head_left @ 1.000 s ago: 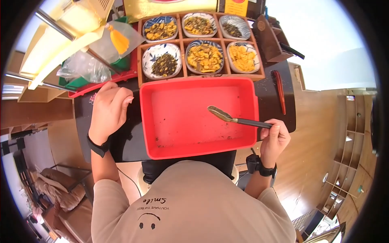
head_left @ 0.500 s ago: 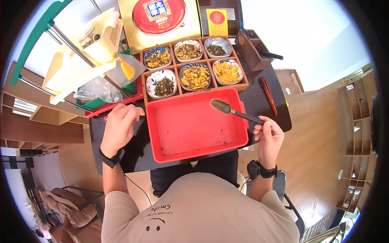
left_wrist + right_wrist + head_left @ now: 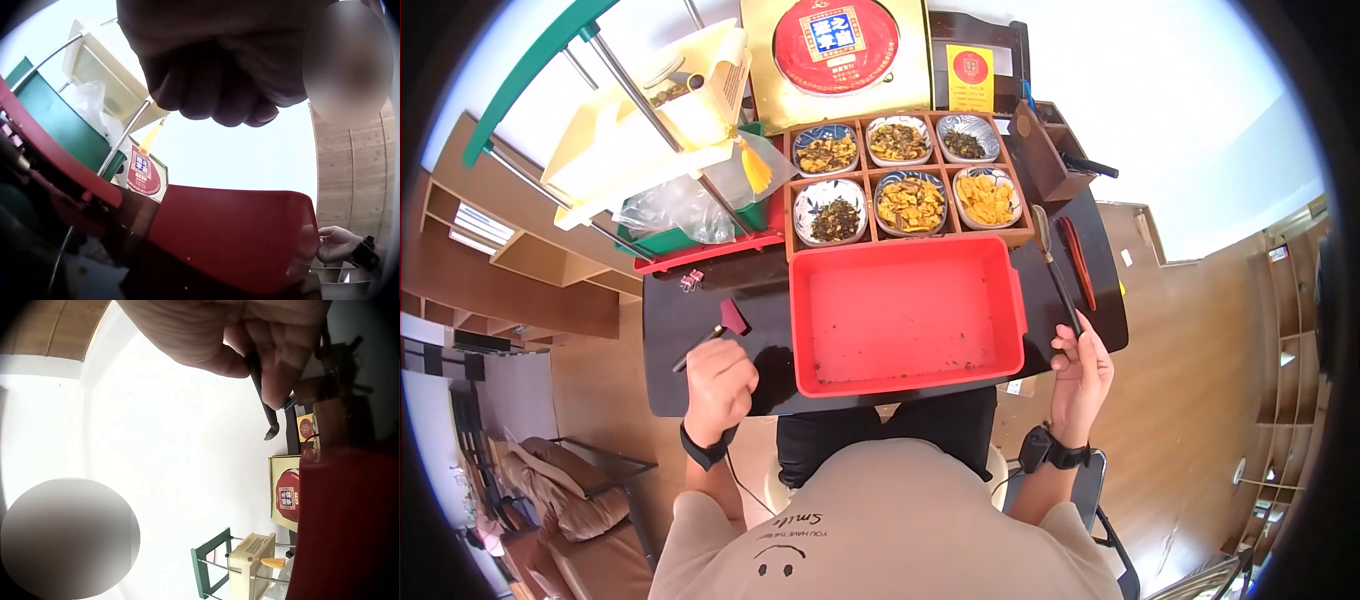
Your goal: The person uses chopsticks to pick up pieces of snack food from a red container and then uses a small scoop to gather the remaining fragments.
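Observation:
My right hand (image 3: 1084, 375) pinches the black handle of a spoon (image 3: 1056, 276) between thumb and fingers. The spoon points away from me, right of the red tub (image 3: 905, 320), its bowl near the wooden compartment tray (image 3: 945, 238). In the right wrist view the spoon (image 3: 272, 432) has a small metal bowl that appears bare. My left hand (image 3: 722, 383) is curled into a fist left of the tub; the left wrist view shows nothing between its fingers. Just beyond it lies a dark-handled tool with a maroon head (image 3: 734, 317). Dark crumbs dot the tub's floor.
Six patterned bowls stand in the compartment tray, with yellow pieces (image 3: 910, 203) or dark leaves (image 3: 834, 220). A red tea tongs-like tool (image 3: 1078, 262) lies at right. Behind are a wooden box (image 3: 1048, 150), a gold box (image 3: 920, 60) and a green-framed rack (image 3: 640, 90).
The spoon has left the space over the tub and swung out to its right, pointing away. My left hand has drawn back towards me, baring the maroon-headed tool. The head view has shifted.

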{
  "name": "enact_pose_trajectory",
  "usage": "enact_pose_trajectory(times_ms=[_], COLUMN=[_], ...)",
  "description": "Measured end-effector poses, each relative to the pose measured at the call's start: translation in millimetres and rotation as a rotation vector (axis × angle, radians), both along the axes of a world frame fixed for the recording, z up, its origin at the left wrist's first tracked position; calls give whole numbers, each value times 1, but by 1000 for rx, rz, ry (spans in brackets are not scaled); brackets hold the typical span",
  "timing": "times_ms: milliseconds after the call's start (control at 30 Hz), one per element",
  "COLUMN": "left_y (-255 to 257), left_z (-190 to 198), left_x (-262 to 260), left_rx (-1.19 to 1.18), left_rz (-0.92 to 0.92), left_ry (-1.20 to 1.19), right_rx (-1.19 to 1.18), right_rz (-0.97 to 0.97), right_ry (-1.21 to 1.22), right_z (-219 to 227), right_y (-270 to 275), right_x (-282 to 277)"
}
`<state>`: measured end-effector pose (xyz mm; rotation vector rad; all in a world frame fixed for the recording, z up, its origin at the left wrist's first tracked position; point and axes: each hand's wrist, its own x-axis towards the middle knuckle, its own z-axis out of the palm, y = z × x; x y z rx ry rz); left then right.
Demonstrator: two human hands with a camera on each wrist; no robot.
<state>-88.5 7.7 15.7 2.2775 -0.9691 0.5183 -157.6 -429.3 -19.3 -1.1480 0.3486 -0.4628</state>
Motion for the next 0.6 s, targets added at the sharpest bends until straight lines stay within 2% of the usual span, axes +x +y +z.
enact_pose_trajectory(times_ms=[200,400,467,533,600], left_y=[1,-10,-12,-6,-1], left_z=[-25,-11,-11,-13,-17], left_x=[-19,-15,-16,-14,-19], left_rx=[-68,-85,-42,-14,-2], left_rz=[138,342,461,423,344], left_ry=[56,-35,100,55,194], right_rx=[-92,-258,-297,-384,-424], right_rz=[-57,-151,-172,-204,-231], right_ry=[63,146,169,198,216], right_z=[-4,-2,-4,-8,-9], right_y=[-4,-7,-10,-13,-15], right_x=[8,16,18,18,18])
